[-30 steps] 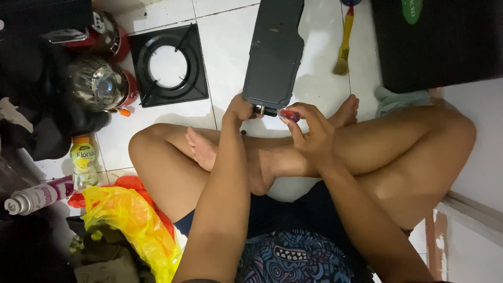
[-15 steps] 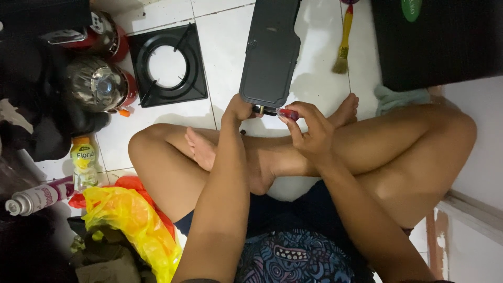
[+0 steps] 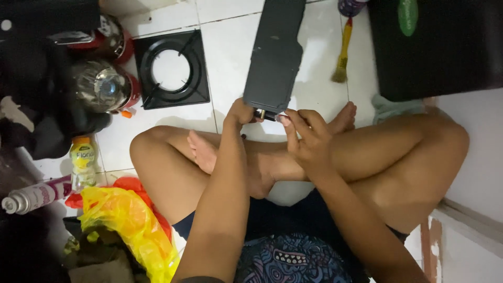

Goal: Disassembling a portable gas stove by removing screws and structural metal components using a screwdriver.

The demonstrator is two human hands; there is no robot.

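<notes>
1 dark panel (image 3: 275, 55) is seen on the tiled floor (image 3: 230, 36), beside 1 burner grate (image 3: 171, 69) and 1 brush (image 3: 341, 57). Its near end is gripped by the closed left hand (image 3: 240, 111); the right hand (image 3: 306, 137) is half curled, fingertips (image 3: 285, 119) touching it.

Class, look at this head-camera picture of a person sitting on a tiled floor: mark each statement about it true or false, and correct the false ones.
1. The left hand grips the near end of the dark flat panel. True.
2. The right hand rests on the yellow plastic bag. False: its fingers are at the panel's near edge, and the bag lies by the left knee.
3. A yellow-handled brush lies on the tiles right of the panel. True.
4. The square black burner grate lies on the person's lap. False: it lies on the floor, left of the panel.
5. The person sits cross-legged and barefoot. True.
</notes>
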